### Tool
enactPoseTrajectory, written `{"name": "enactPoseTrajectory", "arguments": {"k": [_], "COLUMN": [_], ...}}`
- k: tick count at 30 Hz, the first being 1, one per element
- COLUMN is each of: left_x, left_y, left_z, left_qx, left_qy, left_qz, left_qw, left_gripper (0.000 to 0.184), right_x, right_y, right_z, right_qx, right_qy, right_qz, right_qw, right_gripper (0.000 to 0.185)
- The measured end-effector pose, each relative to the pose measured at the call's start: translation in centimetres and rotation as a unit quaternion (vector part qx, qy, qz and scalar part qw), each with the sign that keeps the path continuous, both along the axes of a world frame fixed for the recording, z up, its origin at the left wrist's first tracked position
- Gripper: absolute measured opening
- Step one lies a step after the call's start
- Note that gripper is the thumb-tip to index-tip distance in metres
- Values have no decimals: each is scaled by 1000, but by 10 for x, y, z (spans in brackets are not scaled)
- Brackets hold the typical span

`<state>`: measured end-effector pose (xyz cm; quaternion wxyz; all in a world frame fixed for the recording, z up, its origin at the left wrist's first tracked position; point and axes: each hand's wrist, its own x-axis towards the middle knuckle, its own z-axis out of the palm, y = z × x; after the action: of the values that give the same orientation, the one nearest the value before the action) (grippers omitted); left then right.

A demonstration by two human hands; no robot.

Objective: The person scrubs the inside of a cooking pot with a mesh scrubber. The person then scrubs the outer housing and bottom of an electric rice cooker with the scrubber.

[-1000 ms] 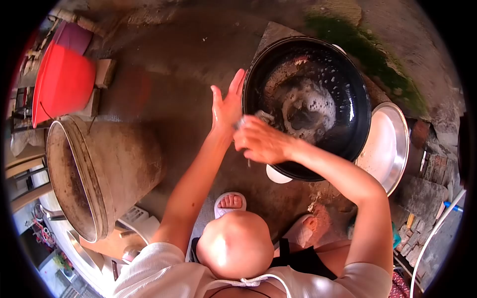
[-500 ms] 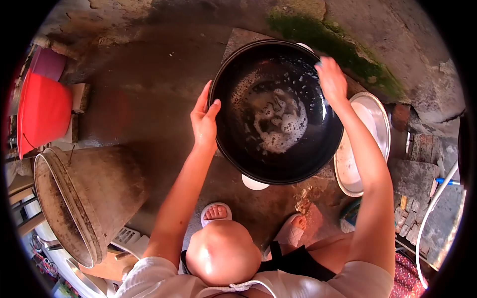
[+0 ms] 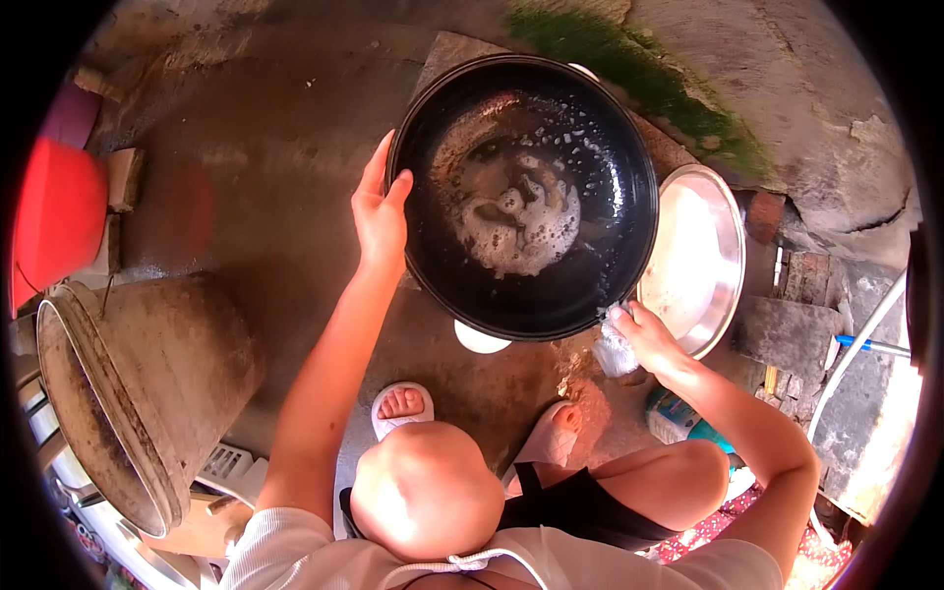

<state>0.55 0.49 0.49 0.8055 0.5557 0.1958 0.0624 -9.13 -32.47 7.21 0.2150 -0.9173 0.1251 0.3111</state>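
Observation:
A large round black pan (image 3: 472, 305) holds water with foam and bubbles. White pieces jut out from beneath its rim at the upper right and at the bottom. My left hand (image 3: 382, 218) grips the pan's left rim, thumb over the edge and fingers against the outer side. At the lower right rim, my right hand (image 3: 644, 336) is closed on a crumpled, wet white cloth (image 3: 617, 354) pressed to the edge. Just right of the pan, an oval metal basin (image 3: 726, 246) sits partly behind it.
A big dirty bucket (image 3: 187, 364) lies on its side at the left, below a red tub (image 3: 64, 221). Mossy stone (image 3: 649, 74) rises at the upper right. A pale hose (image 3: 855, 354) runs along the right, near a blue-ended stick (image 3: 865, 344). My feet are below the pan.
My right hand has moved with the cloth from the pan's upper right rim down to its lower right rim. My left hand keeps its grip. The whole view has shifted slightly.

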Motion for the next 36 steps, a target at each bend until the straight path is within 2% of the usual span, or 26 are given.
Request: {"name": "enactPoseTrajectory", "arguments": {"k": [2,5,7,9,11,12,14,15,16,17,20,21,22,24,25,26,27,28,29,30,31,33,34,36], "left_x": [2,2,2,1,3,2,2,2,2,2,2,3,2,0,1,0,2,1,1,1,2,2,2,2], "left_y": [-1,0,0,-1,0,2,2,1,0,0,2,2,3,6,7,5,4,2,0,-1,-2,-1,-1,-1], "left_z": [-3,0,-2,1,-1,-3,0,1,1,0,0,2,2,-2,-2,-3,-3,-3,-2,0,1,1,1,2], "left_qx": [19,12,24,34,36,38,44,45,49,53,62,59,56,64,69,73,74,51,52,56,59,76,57,42], "left_qy": [4,5,0,4,-4,-5,-8,-8,-8,-2,10,7,7,7,6,6,3,-12,-13,-14,-17,-10,-7,-4], "left_qz": [1,-4,-5,-9,-15,-17,-21,-24,-23,-24,-34,-42,-49,-56,-44,-32,-20,-19,-16,-14,-11,-15,-16,-21], "left_qw": [1000,1000,1000,999,999,999,999,999,999,998,997,997,997,996,997,997,997,998,998,998,998,997,998,999], "left_gripper": [47,47,48,49,51,51,52,52,52,52,50,49,48,47,45,44,43,42,42,42,42,42,42,42], "right_x": [10,57,75,96,102,98,88,85,93,110,211,232,251,229,190,151,118,103,88,93,117,173,193,202], "right_y": [10,64,79,92,106,103,91,80,52,12,29,69,109,181,197,200,179,154,107,73,60,21,38,98], "right_z": [18,52,37,3,-42,-71,-85,-75,-83,-106,-76,-73,-71,-98,-112,-114,-103,-77,-88,-78,-60,-81,-79,-90], "right_qx": [41,-80,-70,47,-49,-21,6,10,69,-17,-195,-3,190,126,151,224,208,199,230,149,12,-69,-94,-71], "right_qy": [143,209,37,-130,-356,-278,-148,-63,-68,-251,-328,-305,-269,-432,-394,-409,-258,-71,-76,-46,48,-113,-217,-285], "right_qz": [-13,234,297,327,411,434,471,441,399,462,352,292,218,384,443,469,554,595,585,594,584,542,508,451], "right_qw": [989,946,952,935,838,857,870,895,912,850,855,906,919,806,791,750,764,776,774,789,810,830,828,843], "right_gripper": [44,42,40,34,28,25,20,17,14,16,27,27,28,19,15,16,31,35,36,32,27,27,30,30]}}
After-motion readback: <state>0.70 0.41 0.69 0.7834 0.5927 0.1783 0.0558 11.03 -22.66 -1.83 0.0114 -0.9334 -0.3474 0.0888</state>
